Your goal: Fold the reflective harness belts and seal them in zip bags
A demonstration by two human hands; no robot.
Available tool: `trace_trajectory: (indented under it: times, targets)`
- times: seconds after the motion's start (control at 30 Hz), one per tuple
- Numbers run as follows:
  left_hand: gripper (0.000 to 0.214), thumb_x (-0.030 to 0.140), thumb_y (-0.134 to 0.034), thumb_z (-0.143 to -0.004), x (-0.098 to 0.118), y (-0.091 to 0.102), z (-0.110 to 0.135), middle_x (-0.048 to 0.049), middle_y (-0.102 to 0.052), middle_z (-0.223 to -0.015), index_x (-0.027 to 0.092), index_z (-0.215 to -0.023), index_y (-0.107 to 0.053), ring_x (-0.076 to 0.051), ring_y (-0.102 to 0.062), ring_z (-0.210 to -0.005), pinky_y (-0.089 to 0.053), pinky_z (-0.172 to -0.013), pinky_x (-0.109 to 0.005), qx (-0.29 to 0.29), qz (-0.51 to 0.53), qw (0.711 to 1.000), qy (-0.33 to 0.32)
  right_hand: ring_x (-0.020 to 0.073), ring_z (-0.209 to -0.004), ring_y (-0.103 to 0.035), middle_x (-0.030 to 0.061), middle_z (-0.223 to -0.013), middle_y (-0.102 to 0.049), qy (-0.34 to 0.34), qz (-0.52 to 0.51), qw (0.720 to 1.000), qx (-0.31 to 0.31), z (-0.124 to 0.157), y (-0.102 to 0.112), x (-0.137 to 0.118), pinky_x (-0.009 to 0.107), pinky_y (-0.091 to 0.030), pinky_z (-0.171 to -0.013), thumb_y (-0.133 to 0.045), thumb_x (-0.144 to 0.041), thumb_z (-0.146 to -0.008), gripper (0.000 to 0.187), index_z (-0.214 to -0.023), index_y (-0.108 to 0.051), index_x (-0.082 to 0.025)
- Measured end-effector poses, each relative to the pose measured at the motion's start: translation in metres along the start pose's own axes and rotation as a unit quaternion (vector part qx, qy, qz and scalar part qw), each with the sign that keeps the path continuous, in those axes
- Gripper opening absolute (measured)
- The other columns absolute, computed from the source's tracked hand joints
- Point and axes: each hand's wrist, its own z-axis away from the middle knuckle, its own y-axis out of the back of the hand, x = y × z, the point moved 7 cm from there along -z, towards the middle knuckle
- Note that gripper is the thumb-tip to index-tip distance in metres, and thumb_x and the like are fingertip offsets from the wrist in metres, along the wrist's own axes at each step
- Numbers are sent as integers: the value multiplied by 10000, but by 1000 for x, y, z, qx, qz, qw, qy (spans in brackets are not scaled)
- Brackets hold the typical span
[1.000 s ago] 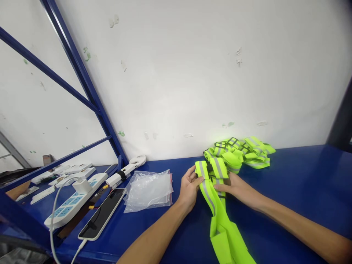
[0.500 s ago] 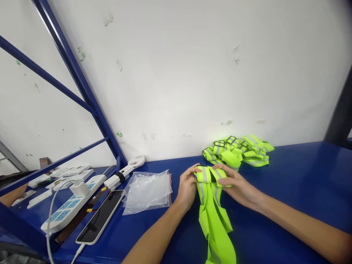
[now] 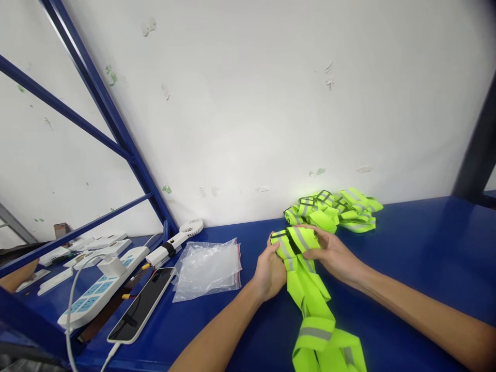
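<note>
A neon-yellow reflective strap (image 3: 310,289) with silver stripes is partly rolled at its upper end, and its loose length trails down toward the front edge of the view. My left hand (image 3: 269,266) is closed round the left side of the roll, thumb on top. On the right side, my right hand (image 3: 335,256) pinches the roll between thumb and fingers. Black edging shows on the rolled part. Just behind my hands lies a heap of similar reflective straps (image 3: 358,209) against the wall.
Clear zip bags (image 3: 209,271) lie left of my hands on the blue table (image 3: 418,248). Farther left are a phone (image 3: 141,307) on a cable, a power strip (image 3: 103,287) and a small white fan (image 3: 191,227). A blue metal frame (image 3: 127,139) rises there. Another person's arm (image 3: 17,276) shows at the far left.
The roll has turned in my hands, so black edging now shows on its left. My left hand wraps further round it. The trailing length has shifted right and bunched up at the front.
</note>
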Motion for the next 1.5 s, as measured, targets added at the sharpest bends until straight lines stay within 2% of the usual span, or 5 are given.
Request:
trace_trajectory:
  times: [0.23, 0.43, 0.6, 0.93, 1.5]
  targets:
    - [591, 498, -486, -812, -12, -10, 10, -155, -620, -1188, 170, -1304, -499, -328, -590, -1081, -402, -923, -447, -100, -7, 987, 124, 267, -1032, -613, 2, -1186, -656, 13, -8, 1000, 5, 1, 1, -4, 381, -501, -862, -674, -95, -597, 407, -962, -695, -275]
    - [743, 533, -627, -750, -2, 5, 7, -86, -547, -1304, 336, -1395, -314, -296, -596, -1071, -441, -856, -437, -13, 4, 997, 78, 336, -1199, -513, -5, -1397, -520, -9, -42, 999, 9, 1, 1, 2, 434, -496, -880, -687, -132, -585, 189, -737, -716, -240]
    - [815, 160, -755, -602, 10, 17, 4, -82, -619, -1145, 266, -1321, -386, -246, -628, -969, -465, -832, -367, 89, -36, 995, -2, 340, -1327, -391, 4, -1473, -430, -23, -81, 994, -72, 2, -2, 1, 473, -406, -1019, -538, -302, -722, 319, -951, -747, -229]
    - [554, -49, -564, -453, 27, 16, -3, -17, -662, -885, 182, -956, -562, -208, -623, -901, -461, -767, -280, 36, -117, 984, -130, 256, -1106, -612, 45, -1257, -624, -140, -85, 979, -123, 16, -17, 16, 420, -499, -911, -690, -204, -766, 756, -1424, -357, -367]
    - [527, 267, -641, -744, 4, 9, -1, -72, -656, -1084, 235, -1253, -506, -242, -634, -972, -458, -863, -347, 18, -61, 998, 13, 299, -1320, -414, 26, -1363, -549, 103, 138, 985, -23, 3, 3, -10, 450, -324, -1096, -703, -300, -756, 418, -1171, -650, -304]
